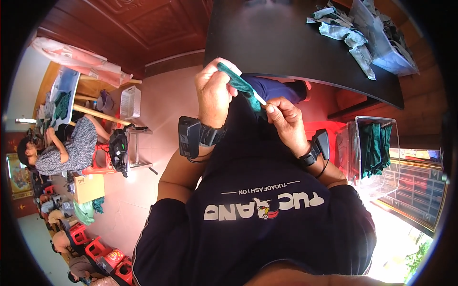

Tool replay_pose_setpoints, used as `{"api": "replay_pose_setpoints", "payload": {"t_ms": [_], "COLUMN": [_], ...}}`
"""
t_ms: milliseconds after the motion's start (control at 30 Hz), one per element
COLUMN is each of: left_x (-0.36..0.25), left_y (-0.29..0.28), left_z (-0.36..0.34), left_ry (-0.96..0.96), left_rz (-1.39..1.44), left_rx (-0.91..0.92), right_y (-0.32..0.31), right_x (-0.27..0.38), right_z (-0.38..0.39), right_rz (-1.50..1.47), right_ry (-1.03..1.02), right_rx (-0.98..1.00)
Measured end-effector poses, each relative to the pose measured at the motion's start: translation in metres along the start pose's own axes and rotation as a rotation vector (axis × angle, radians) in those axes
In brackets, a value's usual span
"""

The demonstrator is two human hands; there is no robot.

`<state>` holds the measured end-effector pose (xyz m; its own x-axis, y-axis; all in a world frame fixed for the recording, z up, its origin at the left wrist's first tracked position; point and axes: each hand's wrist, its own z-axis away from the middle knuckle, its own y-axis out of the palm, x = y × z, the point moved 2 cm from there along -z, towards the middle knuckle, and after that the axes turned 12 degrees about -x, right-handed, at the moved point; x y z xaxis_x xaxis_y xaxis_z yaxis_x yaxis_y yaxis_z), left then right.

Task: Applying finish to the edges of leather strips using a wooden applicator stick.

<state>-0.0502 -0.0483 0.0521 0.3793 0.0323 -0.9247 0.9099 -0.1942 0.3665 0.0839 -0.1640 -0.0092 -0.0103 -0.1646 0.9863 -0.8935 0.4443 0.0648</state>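
Observation:
My left hand (213,88) is closed round a narrow, folded piece of dark green velvety cloth (237,79), which slants down toward the right. From its lower end sticks out a thin white strip (260,98). The thumb and fingers of my right hand (286,119) pinch the tip of that strip; whether it is cloth, plastic or paper I cannot tell. More green cloth hangs below, between the hands, over my dark-clothed lap. Both wrists wear black strapped devices.
Ahead stands a black table (267,43) with crumpled grey strips (350,38) and a clear bin (393,59). At my right, another clear bin (398,164) holds green cloth pieces (375,148). Leftward are a seated person, a white basket (130,102), a cardboard box (89,188) and red stools.

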Motion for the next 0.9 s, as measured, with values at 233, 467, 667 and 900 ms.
{"api": "replay_pose_setpoints", "payload": {"t_ms": [233,467,667,900], "left_x": [0.0,0.004,0.009,0.015], "left_y": [-0.002,-0.003,-0.004,-0.014], "left_z": [0.001,0.006,0.012,0.009], "left_ry": [-0.005,0.018,0.094,-0.009], "left_rz": [-0.05,-0.096,-0.166,-0.083], "left_rx": [0.023,0.095,0.119,0.057], "right_y": [0.0,-0.005,-0.003,0.003], "right_x": [-0.012,-0.002,0.001,0.0], "right_z": [0.0,-0.003,0.004,0.003], "right_rz": [-0.133,0.108,-0.04,-0.241], "right_ry": [-0.059,-0.416,-0.042,0.422], "right_rx": [-0.12,-0.199,-0.043,0.245]}}
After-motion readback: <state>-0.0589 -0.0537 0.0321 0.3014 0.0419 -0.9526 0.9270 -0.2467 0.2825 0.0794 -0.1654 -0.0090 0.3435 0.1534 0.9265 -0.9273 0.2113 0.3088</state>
